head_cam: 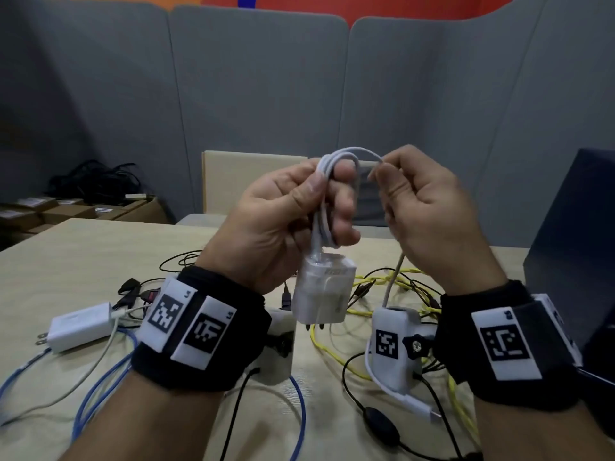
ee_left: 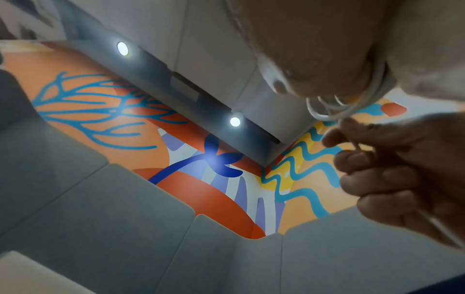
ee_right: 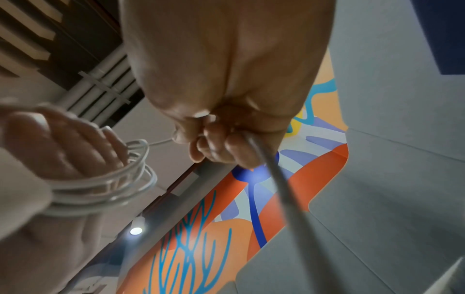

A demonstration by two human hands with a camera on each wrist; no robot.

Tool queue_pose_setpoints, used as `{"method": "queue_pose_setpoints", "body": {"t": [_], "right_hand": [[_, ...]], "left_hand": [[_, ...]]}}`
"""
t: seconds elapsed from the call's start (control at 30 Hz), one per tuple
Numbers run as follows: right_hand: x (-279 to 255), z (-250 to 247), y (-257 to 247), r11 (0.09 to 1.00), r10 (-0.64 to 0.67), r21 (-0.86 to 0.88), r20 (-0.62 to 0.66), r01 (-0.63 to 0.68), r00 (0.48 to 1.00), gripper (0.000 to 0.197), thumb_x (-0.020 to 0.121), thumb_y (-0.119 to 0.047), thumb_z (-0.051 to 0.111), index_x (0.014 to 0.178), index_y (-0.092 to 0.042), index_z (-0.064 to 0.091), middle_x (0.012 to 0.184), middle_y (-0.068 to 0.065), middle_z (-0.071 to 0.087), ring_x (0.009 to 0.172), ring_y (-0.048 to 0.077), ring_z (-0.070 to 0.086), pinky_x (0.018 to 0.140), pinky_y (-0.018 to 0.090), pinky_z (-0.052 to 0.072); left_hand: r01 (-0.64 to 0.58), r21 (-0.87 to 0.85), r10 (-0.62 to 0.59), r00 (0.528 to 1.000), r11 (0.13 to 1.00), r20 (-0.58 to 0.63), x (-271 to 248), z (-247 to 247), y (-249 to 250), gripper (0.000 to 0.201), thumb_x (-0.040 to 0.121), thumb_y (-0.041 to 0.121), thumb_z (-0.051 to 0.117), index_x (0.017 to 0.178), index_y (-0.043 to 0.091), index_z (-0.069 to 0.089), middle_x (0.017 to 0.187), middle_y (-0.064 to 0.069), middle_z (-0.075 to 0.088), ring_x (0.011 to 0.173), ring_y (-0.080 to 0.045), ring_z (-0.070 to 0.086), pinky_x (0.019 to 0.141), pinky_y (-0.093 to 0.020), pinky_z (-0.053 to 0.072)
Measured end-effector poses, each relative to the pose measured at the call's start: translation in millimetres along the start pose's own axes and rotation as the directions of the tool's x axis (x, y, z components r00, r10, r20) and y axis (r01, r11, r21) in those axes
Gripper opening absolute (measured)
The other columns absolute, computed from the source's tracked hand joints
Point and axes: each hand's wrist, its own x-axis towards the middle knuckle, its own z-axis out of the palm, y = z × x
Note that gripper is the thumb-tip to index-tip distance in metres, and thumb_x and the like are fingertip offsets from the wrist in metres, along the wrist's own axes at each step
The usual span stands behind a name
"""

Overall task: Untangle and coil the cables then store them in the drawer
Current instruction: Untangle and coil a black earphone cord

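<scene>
In the head view, the left hand (head_cam: 293,221) is raised above the surface (head_cam: 83,257) and its fingers are curled round several loops of a white cable (head_cam: 336,161), with the thumb pressing the loops from the front. A white charger block (head_cam: 324,294) hangs from this cable just under the left hand, its prongs pointing down, and it does not touch the surface. The right hand (head_cam: 429,211) is beside the left one, at the same height, and pinches the free part of the same cable between thumb and fingers; from there the cable goes down to the surface. On the surface lie a second white charger (head_cam: 80,326) at the left, a blue cable (head_cam: 100,384), a yellow cable (head_cam: 336,354) and thin black cables (head_cam: 376,424), which cross each other. A dark blue box (head_cam: 579,247) stands at the right edge; I cannot tell if it is the drawer. In the left wrist view, the white cable (ee_left: 334,113) makes small loops under the left hand (ee_left: 327,49), and the right hand (ee_left: 407,171) with curled fingers holds the strand below them. In the right wrist view, the right hand (ee_right: 226,95) pinches the cable, which runs blurred toward the camera, and the loops (ee_right: 113,185) go around the fingers of the left hand (ee_right: 62,151).
</scene>
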Motion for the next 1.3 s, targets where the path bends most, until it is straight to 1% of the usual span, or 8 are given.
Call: {"method": "queue_pose_setpoints", "body": {"t": [0.13,0.37,0.63,0.83,0.9,1.0,1.13,1.3], "right_hand": [[-0.3,1.8,5.0,1.0,0.029,-0.008,0.141,-0.028,0.99,0.004,0.095,-0.03,0.051,0.092,-0.03,0.053,0.059,-0.009,0.051,0.052,0.015,0.048,0.053,0.039,0.044],[-7.8,9.2,3.7,0.985,0.168,-0.028,0.438,-0.173,0.883,0.035,0.091,-0.009,0.064,0.108,-0.033,0.046,0.079,-0.003,0.06,0.063,0.012,0.064,0.064,0.034,0.052],[-15.8,25.8,-5.0,0.962,0.247,-0.246,0.615,-0.116,0.749,0.019,0.092,-0.014,0.059,0.101,-0.028,0.052,0.085,-0.001,0.065,0.068,0.01,0.068,0.076,0.041,0.055],[-14.9,22.9,-5.1,0.924,0.263,-0.377,0.517,-0.06,0.814,0.034,0.098,-0.01,0.044,0.103,-0.042,0.054,0.083,-0.004,0.058,0.061,0.017,0.058,0.058,0.039,0.055],[-14.4,24.7,-4.1,0.917,0.23,-0.398,0.494,-0.017,0.838,0.047,0.097,-0.004,0.044,0.11,-0.047,0.058,0.081,-0.011,0.055,0.067,0.006,0.054,0.058,0.03,0.049],[-12.3,27.0,-5.8,0.899,0.114,-0.421,0.481,0.116,0.869,0.049,0.093,0.0,0.05,0.117,-0.04,0.066,0.079,-0.012,0.053,0.076,0.004,0.054,0.07,0.03,0.048],[-8.9,21.0,-5.5,0.952,-0.024,-0.281,0.336,0.125,0.942,0.017,0.093,-0.016,0.063,0.098,-0.03,0.07,0.081,-0.005,0.063,0.078,0.012,0.058,0.071,0.036,0.048],[-7.1,10.0,-12.3,0.996,0.015,-0.087,0.321,0.013,0.947,0.015,0.084,-0.02,0.075,0.086,-0.029,0.063,0.073,-0.011,0.064,0.061,0.008,0.055,0.061,0.034,0.049]], "left_hand": [[-0.067,-0.194,0.055,0.996,0.979,-0.066,1.0,-2.5,5.0,0.034,0.092,0.018,0.042,0.106,0.002,0.069,0.099,-0.006,0.074,0.075,-0.011,0.071,0.058,-0.017,0.054],[-0.217,-0.172,0.153,0.934,0.961,-0.322,4.2,-2.3,6.7,0.031,0.093,0.008,0.042,0.121,0.005,0.053,0.107,-0.001,0.072,0.078,-0.007,0.069,0.07,-0.017,0.055],[-0.231,0.368,0.404,0.755,0.901,-0.517,8.7,-10.1,0.0,0.041,0.095,-0.004,0.05,0.133,0.009,0.047,0.109,0.001,0.071,0.092,-0.012,0.07,0.083,-0.023,0.053],[0.082,0.793,0.357,0.862,0.604,-0.361,3.1,-28.6,-7.4,0.049,0.092,-0.007,0.053,0.132,0.022,0.05,0.108,0.007,0.067,0.104,-0.011,0.067,0.094,-0.027,0.052],[0.174,0.869,0.296,0.894,0.464,-0.337,-0.7,-33.3,-9.2,0.047,0.094,0.001,0.055,0.111,0.045,0.056,0.103,0.011,0.069,0.097,-0.008,0.068,0.093,-0.035,0.054],[0.244,0.907,0.145,0.94,0.343,-0.308,-4.4,-40.0,-8.4,0.031,0.097,0.012,0.053,0.099,0.042,0.062,0.09,0.004,0.072,0.076,-0.012,0.068,0.079,-0.039,0.056],[0.291,0.871,-0.101,0.957,0.395,-0.274,-6.5,-38.7,-2.9,0.032,0.104,0.021,0.04,0.082,0.009,0.06,0.058,0.002,0.06,0.049,-0.011,0.048,0.05,-0.026,0.04],[0.3,0.714,-0.183,0.954,0.632,-0.239,-9.0,-33.4,5.0,0.034,0.103,0.019,0.035,0.084,0.004,0.06,0.051,0.004,0.045,0.041,-0.004,0.03,0.04,-0.015,0.024]]}}
